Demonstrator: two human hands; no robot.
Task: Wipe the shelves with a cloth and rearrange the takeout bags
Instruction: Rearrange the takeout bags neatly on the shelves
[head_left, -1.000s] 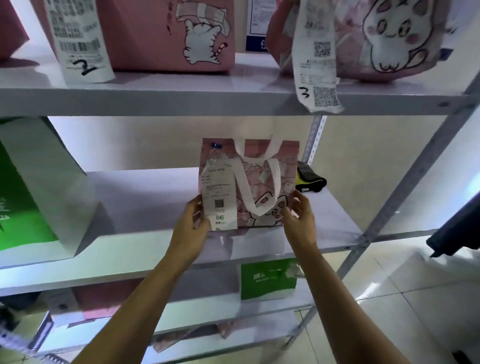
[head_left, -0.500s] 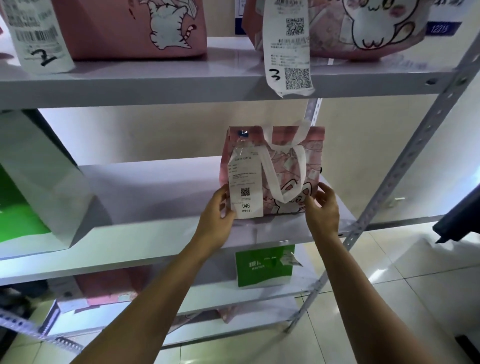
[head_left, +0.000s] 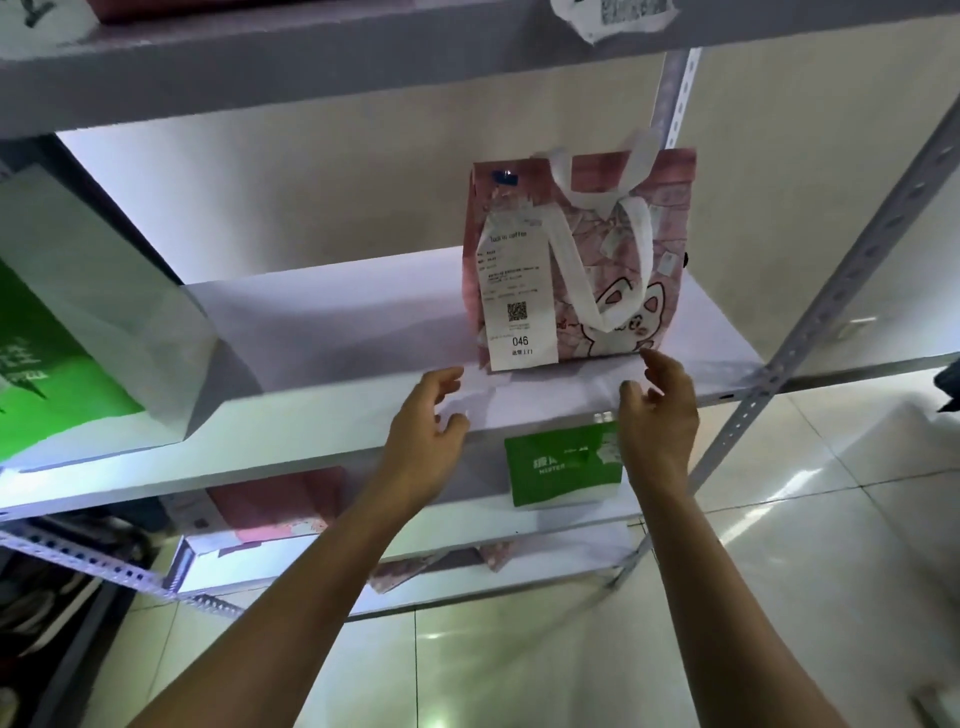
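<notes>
Both hands have let go: left hand (head_left: 431, 421) and right hand (head_left: 657, 415) hover empty, fingers loose, before the pink takeout bag (head_left: 613, 260), now upright at the middle shelf's (head_left: 332, 322) right end. No cloth visible; other bags await.

A takeout bag (head_left: 623, 249) stands upright on the middle shelf (head_left: 337, 322), toward its right end, with a receipt (head_left: 517, 291) hanging down its front. The left hand (head_left: 428, 431) and right hand (head_left: 660, 415) hover just before it, apart from it. A larger bag (head_left: 78, 322) stands at the shelf's left end. On the shelf below, under the right hand, sits a small bag (head_left: 561, 467).
</notes>
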